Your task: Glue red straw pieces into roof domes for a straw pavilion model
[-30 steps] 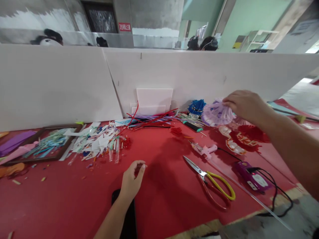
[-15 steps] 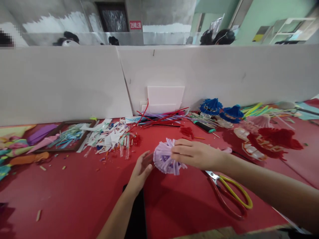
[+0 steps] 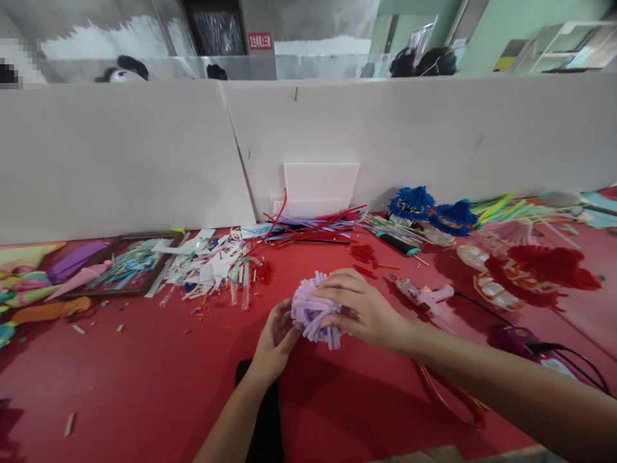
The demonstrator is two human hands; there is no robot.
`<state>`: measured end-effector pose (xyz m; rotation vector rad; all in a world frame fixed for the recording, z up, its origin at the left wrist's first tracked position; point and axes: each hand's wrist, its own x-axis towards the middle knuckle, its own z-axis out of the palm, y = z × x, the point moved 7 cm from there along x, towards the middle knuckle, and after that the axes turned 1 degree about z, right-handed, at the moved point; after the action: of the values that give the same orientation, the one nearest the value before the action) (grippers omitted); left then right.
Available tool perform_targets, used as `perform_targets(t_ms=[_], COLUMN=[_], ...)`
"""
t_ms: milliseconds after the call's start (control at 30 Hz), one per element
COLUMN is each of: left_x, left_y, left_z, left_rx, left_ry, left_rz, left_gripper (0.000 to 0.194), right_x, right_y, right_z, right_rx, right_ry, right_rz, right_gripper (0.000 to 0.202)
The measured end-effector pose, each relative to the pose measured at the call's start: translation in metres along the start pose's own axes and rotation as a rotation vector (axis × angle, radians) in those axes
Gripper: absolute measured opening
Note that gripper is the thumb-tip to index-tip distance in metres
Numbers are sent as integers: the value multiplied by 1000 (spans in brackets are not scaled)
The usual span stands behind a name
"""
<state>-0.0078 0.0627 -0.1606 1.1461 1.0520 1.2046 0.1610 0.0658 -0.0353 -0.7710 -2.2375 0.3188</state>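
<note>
A lilac piece made of pipe cleaners [image 3: 315, 312], roundish with strips fanning out, is held between my two hands above the red table [image 3: 159, 379]. My left hand [image 3: 278, 337] grips its left edge with thumb and fingers. From the right, my right hand [image 3: 359, 305] closes its fingers and thumb over the strips. Under my right forearm lie scissors [image 3: 448, 392], mostly hidden, with part of a red handle showing. Beyond that forearm a pink glue gun [image 3: 427, 296] rests on the table. A black flat object [image 3: 265, 411] lies beneath my left forearm.
Paper scraps [image 3: 212, 263], a brown frame [image 3: 157, 276] and loose pipe cleaners [image 3: 313, 228] lie along the white partition [image 3: 409, 128]. Blue fuzzy pieces [image 3: 409, 202] and red ones [image 3: 544, 270] stand at right, near a purple device [image 3: 525, 344] with a cable.
My right hand has shifted its grip, thumb now in front of the strips. The lilac piece has turned and moved slightly left and down. My right forearm sits lower, uncovering the glue gun.
</note>
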Motion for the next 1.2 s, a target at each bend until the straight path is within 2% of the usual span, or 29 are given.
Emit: perform_targets(t_ms=[100,233,400,500,600,667,733,800,867,1033,1200], left_x=[-1,-1,-2,-3,-3,-3,-2,-2,-2,-1,-1], left_y=[2,8,9,6,4,3,3,3,4,4,0], left_z=[-9,-21,-30,-32,-33,-32,-30,-28,-26,-26,-28], left_rx=[39,72,81,78,78,81,87,94,101,112,117], left_ry=[111,223,308,328,327,313,295,281,271,271,272], left_rz=[30,74,90,79,58,38,24,19,17,11,-3], left_gripper=[59,59,56,54,54,49,43,39,36,35,33], right_x=[15,40,67,84,107,122,136,144,148,147,145], right_y=[19,46,56,71,113,149,185,213,231,247,254], right_z=[2,10,25,20,4,-3,-1,10,27,64,73], right_rx=[76,67,17,-33,-130,-200,-257,-302,-340,-437,-506], right_ry=[65,132,111,94,98,52,-47,-176,-302,-482,-534], right_rz=[118,244,296,348,467,558,621,652,650,572,542], right_gripper=[33,24,21,20,30,28,32,33,33,34,33])
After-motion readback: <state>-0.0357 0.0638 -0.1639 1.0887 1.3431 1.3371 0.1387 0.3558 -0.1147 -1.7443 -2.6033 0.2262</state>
